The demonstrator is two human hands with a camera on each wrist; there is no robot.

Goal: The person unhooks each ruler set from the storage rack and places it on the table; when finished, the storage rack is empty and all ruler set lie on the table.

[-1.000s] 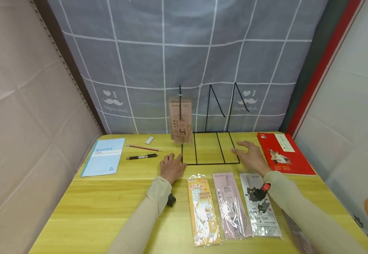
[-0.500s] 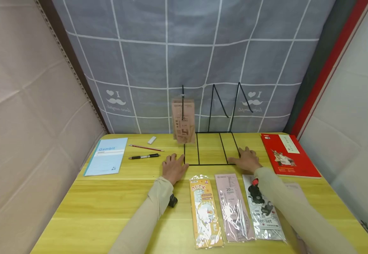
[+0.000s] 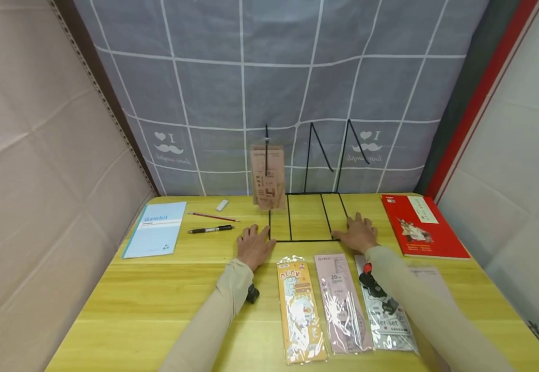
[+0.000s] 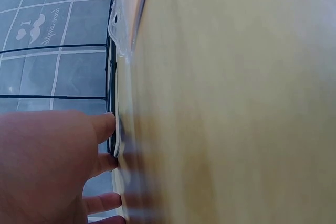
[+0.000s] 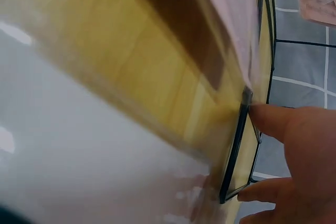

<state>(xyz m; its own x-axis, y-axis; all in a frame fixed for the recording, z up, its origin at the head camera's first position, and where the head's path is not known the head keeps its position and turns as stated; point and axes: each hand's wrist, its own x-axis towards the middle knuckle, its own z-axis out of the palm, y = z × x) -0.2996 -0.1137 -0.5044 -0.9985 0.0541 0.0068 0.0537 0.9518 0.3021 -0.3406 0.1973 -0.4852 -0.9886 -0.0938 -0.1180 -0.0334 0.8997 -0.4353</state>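
A second ago the right hand (image 3: 359,233) was held off the right side of the black wire rack (image 3: 304,241); now it is at the rack's front right corner, its thumb at the front bar, much as half a second ago. The left hand (image 3: 253,247) has stayed at the front left corner. Both hands have their fingers spread wide, touching the frame and not wrapped round it; how hard they press cannot be told.

The rack stands at the back of the table (image 3: 125,320), its flat base crossed by thin bars, with three uprights bending forward into sloping hooks. Pink packs (image 3: 276,165) hang on the left hook and hide the base's back left corner.

In front of the rack lie a yellow duck pack (image 3: 302,310), a pink ruler pack (image 3: 343,305) and a grey cat pack (image 3: 383,315), all in shiny plastic. The right sleeve (image 3: 418,305) covers part of the cat pack and most of another pale pack (image 3: 432,279). Glare blurs some of the print.

Farther left are a pen (image 3: 210,229), a pencil (image 3: 213,216), an eraser (image 3: 222,205) and a blue notebook (image 3: 155,230); a red book (image 3: 423,227) lies to the right.
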